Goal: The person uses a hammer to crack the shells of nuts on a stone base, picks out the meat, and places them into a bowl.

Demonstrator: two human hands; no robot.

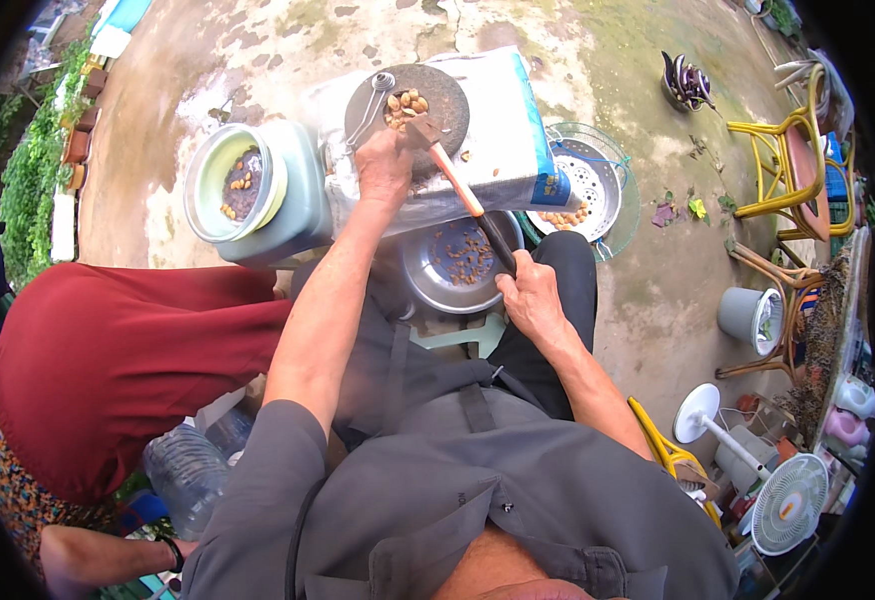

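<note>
My right hand (533,298) grips the dark end of the handle of a hammer (458,180). Its metal head lies over a round stone slab (449,90), beside a small pile of brown stone-fruit pits or nuts (410,102). My left hand (385,166) rests at the slab's near edge, close to the hammer head; its fingertips are hidden, so whether they pinch anything cannot be told. A metal wire tool with a coiled end (372,105) lies on the slab's left side. Under the slab is a white plastic sack (494,86). Below, a metal basin (416,279) holds scattered brown pieces.
Left stands a clear bowl (191,191) with brown pieces, on a blue-grey container (302,180). Right is a perforated metal tray (584,176) holding pits. A person in red clothing (130,352) sits close on my left. Yellow chairs (771,131) and a fan (788,504) stand right.
</note>
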